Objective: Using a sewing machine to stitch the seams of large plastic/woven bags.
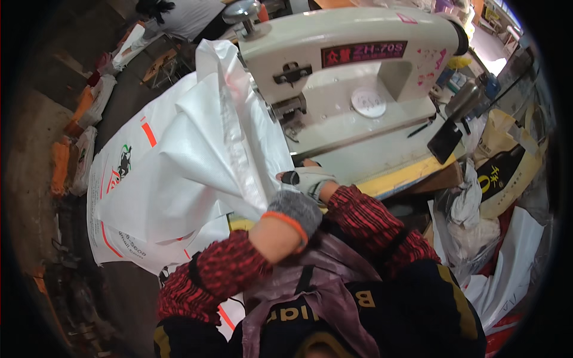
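A large white plastic sack (197,155) with red bars and a small dark figure printed on it hangs off the left side of a cream sewing machine (334,65). Its folded edge runs up beside the needle and presser area (289,113). My right hand (310,181), in a pale glove with dark fingertips, pinches the sack's edge just in front of the machine bed. Close beside it, my left hand (293,212), in a grey glove with an orange cuff, lies against the sack's lower edge. The left fingers are hidden behind the back of that hand.
A yellow-edged worktable (400,178) carries the machine. At right, a dark device (444,142) juts out above printed bags (504,161) and clear plastic. White and orange bundles (80,152) line the far left. Another person (182,18) is at the back left.
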`<state>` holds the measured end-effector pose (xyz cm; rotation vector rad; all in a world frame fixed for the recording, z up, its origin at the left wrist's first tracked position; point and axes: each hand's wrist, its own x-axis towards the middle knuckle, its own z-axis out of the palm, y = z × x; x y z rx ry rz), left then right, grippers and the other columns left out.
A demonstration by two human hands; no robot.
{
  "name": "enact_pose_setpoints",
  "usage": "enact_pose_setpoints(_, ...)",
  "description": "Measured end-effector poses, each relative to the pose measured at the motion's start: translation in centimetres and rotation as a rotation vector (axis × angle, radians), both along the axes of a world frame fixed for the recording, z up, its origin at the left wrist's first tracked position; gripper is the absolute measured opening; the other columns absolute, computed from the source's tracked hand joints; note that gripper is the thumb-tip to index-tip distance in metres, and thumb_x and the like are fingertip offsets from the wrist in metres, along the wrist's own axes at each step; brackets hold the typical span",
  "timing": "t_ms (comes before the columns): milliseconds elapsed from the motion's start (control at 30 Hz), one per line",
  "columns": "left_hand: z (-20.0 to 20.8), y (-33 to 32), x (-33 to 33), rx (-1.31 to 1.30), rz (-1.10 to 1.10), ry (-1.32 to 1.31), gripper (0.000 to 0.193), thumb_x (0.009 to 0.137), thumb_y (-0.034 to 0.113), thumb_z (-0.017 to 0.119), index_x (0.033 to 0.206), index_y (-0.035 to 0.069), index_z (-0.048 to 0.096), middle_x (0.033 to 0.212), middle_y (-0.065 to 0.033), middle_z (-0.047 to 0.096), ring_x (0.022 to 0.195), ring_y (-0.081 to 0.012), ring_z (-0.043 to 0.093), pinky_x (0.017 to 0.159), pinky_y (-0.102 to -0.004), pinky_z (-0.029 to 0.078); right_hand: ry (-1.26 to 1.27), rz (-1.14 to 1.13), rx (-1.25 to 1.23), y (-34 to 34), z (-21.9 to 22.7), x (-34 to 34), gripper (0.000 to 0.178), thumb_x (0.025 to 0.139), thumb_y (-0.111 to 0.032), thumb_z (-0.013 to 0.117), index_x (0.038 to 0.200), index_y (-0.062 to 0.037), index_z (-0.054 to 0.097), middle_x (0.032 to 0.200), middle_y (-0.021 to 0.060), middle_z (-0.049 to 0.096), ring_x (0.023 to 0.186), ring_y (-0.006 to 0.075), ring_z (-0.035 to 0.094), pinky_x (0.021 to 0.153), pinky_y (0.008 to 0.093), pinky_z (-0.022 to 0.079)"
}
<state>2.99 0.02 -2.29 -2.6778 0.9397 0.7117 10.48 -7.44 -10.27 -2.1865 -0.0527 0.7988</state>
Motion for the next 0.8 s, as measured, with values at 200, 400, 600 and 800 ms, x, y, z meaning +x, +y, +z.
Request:
enact_pose_setpoints(200,-2.5,5.4,10.6,0.059,0.033,-0.266,0.021,0.074,0.028,0.060,0.079,0.009,0.068,0.080,-0.0113,0.065,0.078,-0.0273,0.064,0.065,-0.0370,0.050,0.224,-0.035,0.666,-2.5,-6.5,1.3,0.041,0.080,-0.040,0.057,0.092,-0.0011,0.057,0.069,0.0108,0.062,0.061,0.0196,0.060,0.058,0.0292,0.047)
enact_pose_setpoints(400,1.0,12.9,15.1,0.240,0.440,-0.184,0.022,0.068,0.014,0.058,0.087,0.006,0.067,0.092,-0.0159,0.064,0.085,-0.0295,0.063,0.070,-0.0367,0.051,0.380,-0.266,0.882,-1.9,-3.6,0.2,0.020,0.079,-0.019,0.061,0.090,-0.0037,0.053,0.076,0.0059,0.057,0.053,0.0168,0.058,0.048,0.0274,0.048)
enact_pose_setpoints(600,13.2,16.9,2.5,-0.183,0.126,-0.618,0.020,0.055,0.010,0.058,0.075,0.006,0.061,0.073,-0.0133,0.061,0.070,-0.0295,0.060,0.068,-0.0388,0.046,0.002,-0.001,0.728,-0.3,1.9,0.9,0.021,0.081,-0.008,0.053,0.100,0.0015,0.053,0.068,0.0067,0.057,0.060,0.0117,0.056,0.055,0.0253,0.047)
enact_pose_setpoints(800,20.8,19.2,-7.0,-0.794,0.089,-0.688,0.023,0.056,0.003,0.061,0.079,0.001,0.056,0.090,-0.0101,0.059,0.082,-0.0273,0.057,0.075,-0.0341,0.045,-1.352,0.426,0.597,5.1,18.1,-1.1,0.059,0.068,-0.018,0.071,0.121,-0.0063,0.048,0.108,0.0127,0.053,0.095,0.0250,0.052,0.084,0.0326,0.042)
